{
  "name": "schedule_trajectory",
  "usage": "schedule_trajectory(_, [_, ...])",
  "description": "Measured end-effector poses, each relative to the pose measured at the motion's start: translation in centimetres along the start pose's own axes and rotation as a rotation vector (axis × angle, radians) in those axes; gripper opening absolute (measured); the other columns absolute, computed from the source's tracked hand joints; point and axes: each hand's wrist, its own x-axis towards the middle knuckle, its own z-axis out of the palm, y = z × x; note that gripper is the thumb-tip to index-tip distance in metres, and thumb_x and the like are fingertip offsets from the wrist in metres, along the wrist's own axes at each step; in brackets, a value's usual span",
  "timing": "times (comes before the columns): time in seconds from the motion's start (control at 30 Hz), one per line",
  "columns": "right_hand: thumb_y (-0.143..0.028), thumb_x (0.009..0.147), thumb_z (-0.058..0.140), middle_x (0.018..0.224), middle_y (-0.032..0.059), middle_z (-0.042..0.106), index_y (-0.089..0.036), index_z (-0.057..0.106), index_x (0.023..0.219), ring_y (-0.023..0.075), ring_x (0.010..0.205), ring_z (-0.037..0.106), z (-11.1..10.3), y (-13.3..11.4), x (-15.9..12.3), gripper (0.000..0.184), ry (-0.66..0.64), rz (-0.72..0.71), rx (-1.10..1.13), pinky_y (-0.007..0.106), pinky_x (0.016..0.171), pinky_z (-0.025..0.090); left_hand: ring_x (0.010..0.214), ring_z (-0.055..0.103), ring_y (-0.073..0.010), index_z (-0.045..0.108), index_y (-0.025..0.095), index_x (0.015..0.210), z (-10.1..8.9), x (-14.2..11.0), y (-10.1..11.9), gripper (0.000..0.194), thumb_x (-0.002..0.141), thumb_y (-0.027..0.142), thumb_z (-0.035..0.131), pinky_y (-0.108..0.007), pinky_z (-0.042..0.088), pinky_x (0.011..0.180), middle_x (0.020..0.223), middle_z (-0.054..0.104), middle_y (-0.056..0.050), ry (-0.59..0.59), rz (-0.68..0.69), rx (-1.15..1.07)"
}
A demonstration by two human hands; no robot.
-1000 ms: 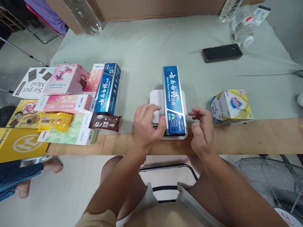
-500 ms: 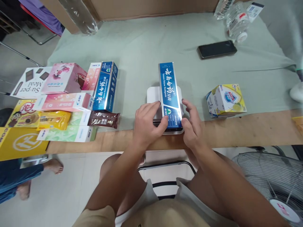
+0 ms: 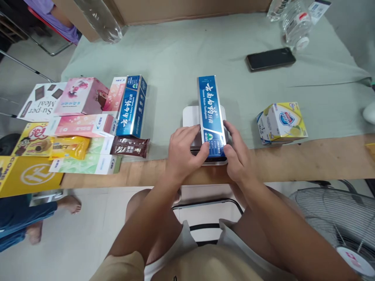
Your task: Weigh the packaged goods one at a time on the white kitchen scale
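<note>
A blue toothpaste box lies lengthwise on a flat white device with a dark front strip, like a small scale. Its far end sticks out past the device. My left hand rests against the box's left side, thumb on its near left edge and fingers bent over the device. On the other side, my right hand has its fingertips and thumb at the box's right edge. Between them the two hands hold the near part of the box. The device's front is partly hidden by my hands.
To the left is a cluster of packages: a second blue toothpaste box, a pink box, a brown wrapped bar and several others. On the right sit a yellow-and-white soap box, a phone and a plastic bottle.
The view has shifted very slightly. Both hands and the toothpaste box keep nearly the same position on the white device.
</note>
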Motion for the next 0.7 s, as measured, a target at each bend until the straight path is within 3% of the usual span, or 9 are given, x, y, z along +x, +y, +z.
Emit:
schedule_trajectory(0.23, [-0.068, 0.103, 0.042, 0.173, 0.01, 0.042, -0.025, 0.035, 0.168, 0.0335, 0.164, 0.033, 0.2, 0.2, -0.1, 0.078, -0.074, -0.024, -0.006, 0.061, 0.134, 0.03, 0.112, 0.073, -0.0276, 0.073, 0.014, 0.122, 0.4, -0.1, 0.4, 0.039, 0.097, 0.038, 0.055, -0.044, 0.057, 0.101, 0.123, 0.081, -0.012, 0.031, 0.064, -0.015])
schedule_trajectory(0.4, [-0.068, 0.101, 0.048, 0.175, 0.0118, 0.037, -0.025, 0.029, 0.17, 0.0366, 0.163, 0.034, -0.2, 0.0, 0.0, 0.084, -0.102, -0.033, 0.003, 0.063, 0.132, 0.033, 0.113, 0.073, -0.0277, 0.073, 0.014, 0.123, 0.8, -0.2, 0.8, 0.038, 0.097, 0.036, 0.057, -0.044, 0.057, 0.101, 0.124, 0.08, -0.012, 0.072, 0.091, -0.014])
schedule_trajectory(0.53, [-0.063, 0.103, 0.05, 0.173, 0.0094, 0.041, -0.029, 0.026, 0.171, 0.0339, 0.159, 0.043, -0.4, -0.6, -0.1, 0.079, -0.056, -0.073, -0.01, 0.059, 0.129, 0.041, 0.12, 0.072, -0.029, 0.072, 0.015, 0.13, 1.0, -0.3, 1.3, 0.042, 0.097, 0.038, 0.056, -0.047, 0.055, 0.106, 0.132, 0.078, -0.013, 0.048, 0.091, -0.025])
schedule_trajectory(0.7, [-0.054, 0.104, 0.051, 0.17, 0.0091, 0.046, -0.029, 0.034, 0.167, 0.0317, 0.157, 0.045, -0.5, -0.9, -1.0, 0.07, 0.129, -0.117, 0.032, 0.058, 0.13, 0.041, 0.129, 0.069, -0.03, 0.067, 0.018, 0.139, 1.3, -0.3, 1.9, 0.052, 0.1, 0.049, 0.053, -0.049, 0.053, 0.113, 0.142, 0.073, -0.014, -0.002, 0.113, -0.053])
